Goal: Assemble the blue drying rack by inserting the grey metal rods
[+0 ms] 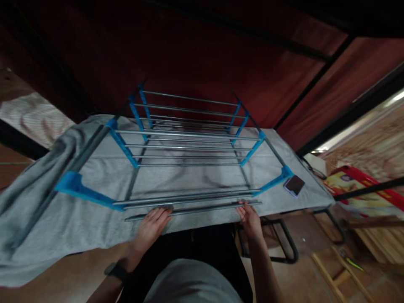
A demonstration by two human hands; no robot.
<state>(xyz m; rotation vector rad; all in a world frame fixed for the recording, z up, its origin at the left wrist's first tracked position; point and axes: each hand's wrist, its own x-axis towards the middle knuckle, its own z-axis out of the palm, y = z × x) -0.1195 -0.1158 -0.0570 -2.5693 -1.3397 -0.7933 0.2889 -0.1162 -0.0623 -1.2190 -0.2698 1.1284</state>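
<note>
A shelf rack (189,143) of grey metal rods and blue plastic connectors lies on its side on a grey cloth-covered table (63,219). My left hand (153,225) rests with fingers stretched out on a loose grey rod (195,209) at the table's near edge. My right hand (249,214) touches the same rod near its right end, fingers curled over it. A dark watch sits on my left wrist.
A dark phone (294,184) lies on the table's right side beside a blue connector. A dark red curtain hangs behind. To the right are a black metal frame (285,244), wooden slats and a red printed package (356,185) on the floor.
</note>
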